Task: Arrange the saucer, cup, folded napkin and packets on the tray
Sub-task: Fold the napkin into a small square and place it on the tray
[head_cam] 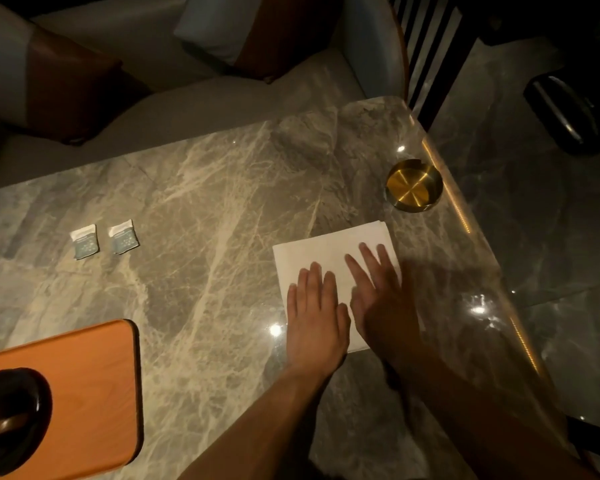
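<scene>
A white napkin (326, 252) lies flat on the marble table (205, 202) at the right. My left hand (314, 320) and my right hand (381, 299) both rest palm-down on it, fingers spread, covering its near half. Two small blue-and-white packets (85, 241) (123, 237) lie side by side on the table at the left. An orange wooden tray (94, 382) sits at the near left corner. On the tray stands a dark saucer (18, 417), partly cut off by the frame's left edge, with something white at that edge. I cannot make out a cup clearly.
A round gold ashtray (414, 185) stands near the table's right edge, just beyond the napkin. A sofa with cushions (66, 84) runs along the far side. The table's right edge drops to a dark glossy floor.
</scene>
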Demonstrator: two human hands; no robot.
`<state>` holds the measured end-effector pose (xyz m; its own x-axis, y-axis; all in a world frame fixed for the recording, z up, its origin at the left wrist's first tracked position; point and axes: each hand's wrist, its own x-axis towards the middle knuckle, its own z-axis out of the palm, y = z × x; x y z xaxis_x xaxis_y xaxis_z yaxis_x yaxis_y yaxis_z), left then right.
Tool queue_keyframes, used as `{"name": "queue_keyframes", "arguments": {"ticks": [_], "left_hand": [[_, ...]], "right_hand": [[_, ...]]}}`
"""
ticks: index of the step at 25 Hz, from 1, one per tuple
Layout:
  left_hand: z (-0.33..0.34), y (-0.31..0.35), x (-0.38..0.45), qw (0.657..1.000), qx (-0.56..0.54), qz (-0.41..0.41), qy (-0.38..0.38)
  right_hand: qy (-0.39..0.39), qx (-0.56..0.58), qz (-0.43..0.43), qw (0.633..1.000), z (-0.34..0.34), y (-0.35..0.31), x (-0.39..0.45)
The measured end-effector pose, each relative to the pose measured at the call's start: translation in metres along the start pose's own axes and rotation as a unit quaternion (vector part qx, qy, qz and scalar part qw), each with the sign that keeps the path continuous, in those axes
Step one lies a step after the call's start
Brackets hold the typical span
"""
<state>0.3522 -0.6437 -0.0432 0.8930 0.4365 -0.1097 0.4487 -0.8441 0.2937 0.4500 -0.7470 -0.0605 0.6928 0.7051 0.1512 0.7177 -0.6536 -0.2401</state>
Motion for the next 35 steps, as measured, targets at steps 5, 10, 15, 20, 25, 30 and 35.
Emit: {"name": "queue_keyframes", "arguments": {"ticks": [5, 10, 15, 20, 25, 30, 35], "left_hand": [[0.020, -0.008, 0.002, 0.998, 0.056, -0.007, -0.023], [0.031, -0.032, 0.008, 0.998, 0.055, -0.023, -0.005], [0.022, -0.053, 0.028, 0.997, 0.058, -0.058, -0.004], [0.005, -0.087, 0.047, 0.993, 0.105, -0.038, -0.039], [-0.010, -0.086, 0.040, 0.996, -0.011, -0.072, -0.052], [0.002, -0.054, -0.020, 1.000, -0.021, 0.011, -0.020], [0.023, -0.052, -0.035, 0.999, 0.021, 0.017, -0.033]], "right_hand": [[-0.099, -0.062, -0.031, 0.993, 0.019, 0.000, -0.007], [-0.099, -0.051, 0.017, 0.994, 0.012, -0.004, -0.004], [-0.148, -0.047, 0.039, 0.987, 0.010, 0.020, -0.015], [-0.148, -0.046, 0.052, 0.987, 0.013, 0.030, -0.017], [-0.162, -0.064, 0.061, 0.983, 0.006, 0.026, -0.015], [-0.164, -0.085, 0.055, 0.981, 0.003, 0.006, -0.028], [-0.147, -0.087, 0.085, 0.982, 0.013, 0.011, -0.033]]}}
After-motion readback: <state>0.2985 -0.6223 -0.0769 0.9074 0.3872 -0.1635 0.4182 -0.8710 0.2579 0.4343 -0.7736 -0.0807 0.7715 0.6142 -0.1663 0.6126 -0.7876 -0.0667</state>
